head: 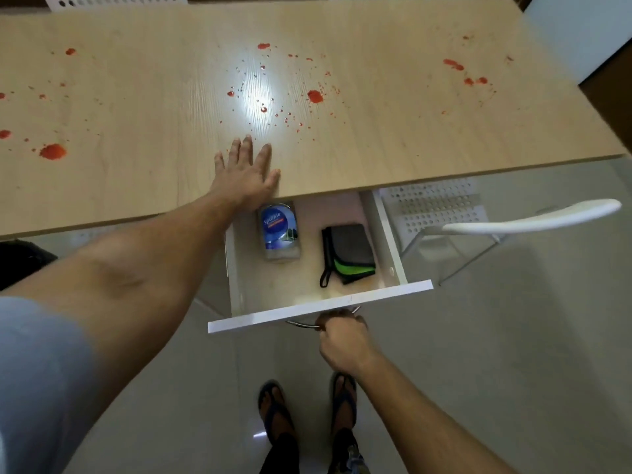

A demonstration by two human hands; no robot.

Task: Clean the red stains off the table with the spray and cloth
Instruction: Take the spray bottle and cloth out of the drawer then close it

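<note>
Leftmost, the left hand [244,174] lies flat, fingers straight, on the stained counter [342,159]. Below its edge the open drawer [318,307] holds the spray bottle [279,234] lying down, then the folded cloth [349,253]. The bottle looks rigid, smooth plastic, best gripped around its body; the cloth looks soft and light, easily pinched. The right hand [342,340] is curled round the drawer handle [301,323].

Bright glare spot on table [376,138], wide-angle edge bowing
</note>
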